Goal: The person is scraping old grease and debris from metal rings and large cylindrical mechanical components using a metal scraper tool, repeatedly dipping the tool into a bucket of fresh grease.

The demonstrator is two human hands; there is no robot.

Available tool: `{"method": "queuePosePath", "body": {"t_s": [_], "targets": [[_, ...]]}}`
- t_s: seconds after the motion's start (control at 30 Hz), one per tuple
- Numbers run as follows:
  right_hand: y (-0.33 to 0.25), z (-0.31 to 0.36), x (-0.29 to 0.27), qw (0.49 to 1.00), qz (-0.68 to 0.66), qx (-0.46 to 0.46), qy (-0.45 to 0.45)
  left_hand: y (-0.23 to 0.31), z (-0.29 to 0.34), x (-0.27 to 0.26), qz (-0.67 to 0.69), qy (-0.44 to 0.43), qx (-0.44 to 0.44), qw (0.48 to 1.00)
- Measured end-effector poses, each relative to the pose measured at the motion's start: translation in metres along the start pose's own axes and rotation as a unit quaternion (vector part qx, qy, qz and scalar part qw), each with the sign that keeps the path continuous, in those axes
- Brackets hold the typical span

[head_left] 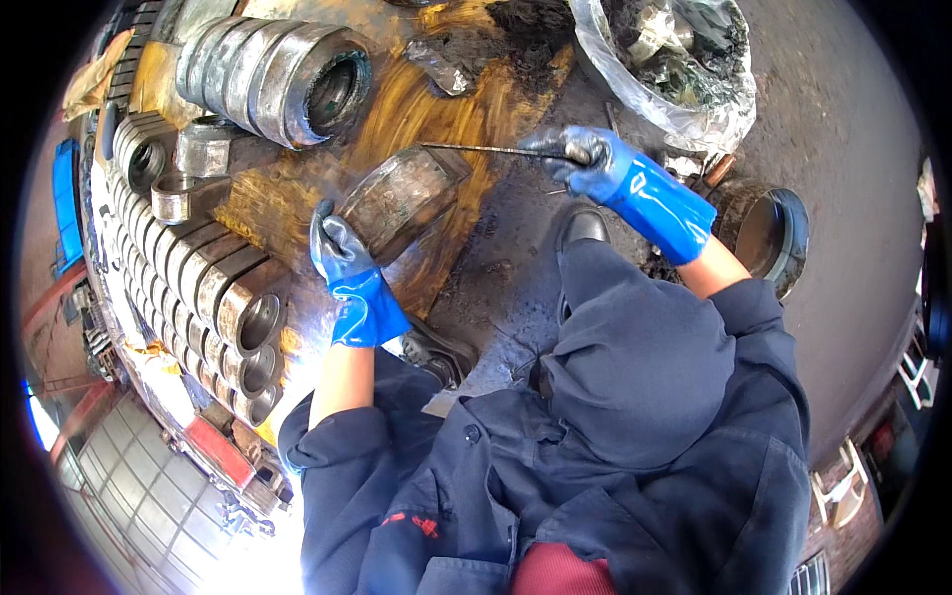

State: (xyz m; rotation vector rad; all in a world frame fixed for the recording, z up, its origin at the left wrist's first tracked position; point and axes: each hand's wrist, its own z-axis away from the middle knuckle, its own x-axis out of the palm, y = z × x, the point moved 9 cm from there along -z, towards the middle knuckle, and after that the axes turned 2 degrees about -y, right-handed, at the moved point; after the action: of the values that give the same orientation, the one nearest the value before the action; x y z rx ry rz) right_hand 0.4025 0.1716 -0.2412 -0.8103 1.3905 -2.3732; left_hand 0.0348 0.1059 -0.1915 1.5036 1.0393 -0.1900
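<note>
My left hand (345, 260), in a blue rubber glove, is closed on the near left end of a greasy, flat-sided metal part (405, 201). The part is tilted above a stained yellow-brown work surface (397, 114). My right hand (587, 165), gloved the same way, is closed round a thin dark metal rod (474, 149). This rod points left, and its tip lies at the part's far upper edge; whether they touch I cannot tell. Dark smears cover the fingers of the right glove.
Large metal rings (273, 79) stand in a row at the far left. Several rows of smaller rings (213, 288) line the left side. A plastic-lined bin (719, 124) with dirty scraps stands far right, and a round metal container (783, 233) sits beside my right forearm. Black grime (535, 25) lies beyond.
</note>
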Motion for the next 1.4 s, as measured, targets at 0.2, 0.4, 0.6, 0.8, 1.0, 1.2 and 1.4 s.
{"method": "queuePosePath", "body": {"t_s": [0.2,0.4,0.6,0.8,1.0,1.2,1.4], "targets": [[-0.060,0.017,0.013,0.960,0.230,-0.130,-0.093,-0.001,0.003,-0.009,-0.019,0.016,0.011,1.000],[-0.106,-0.014,0.051,0.897,0.437,-0.049,-0.049,0.014,0.001,-0.009,-0.044,0.024,0.044,0.998],[-0.176,0.013,0.126,0.820,0.549,-0.065,-0.146,0.008,0.002,-0.021,-0.136,0.061,0.075,0.986],[-0.128,0.000,0.154,0.750,0.659,-0.061,-0.001,0.010,-0.034,-0.041,-0.218,-0.152,-0.073,0.961],[-0.101,0.034,0.140,0.742,0.648,-0.155,0.079,0.165,-0.068,-0.175,0.025,-0.071,-0.115,0.991],[-0.137,0.047,0.191,0.691,0.712,-0.101,0.078,0.106,-0.066,-0.248,0.119,0.027,-0.020,0.992],[-0.120,0.071,0.211,0.705,0.701,-0.012,0.107,0.097,-0.070,-0.258,0.053,0.069,0.030,0.996]]}}
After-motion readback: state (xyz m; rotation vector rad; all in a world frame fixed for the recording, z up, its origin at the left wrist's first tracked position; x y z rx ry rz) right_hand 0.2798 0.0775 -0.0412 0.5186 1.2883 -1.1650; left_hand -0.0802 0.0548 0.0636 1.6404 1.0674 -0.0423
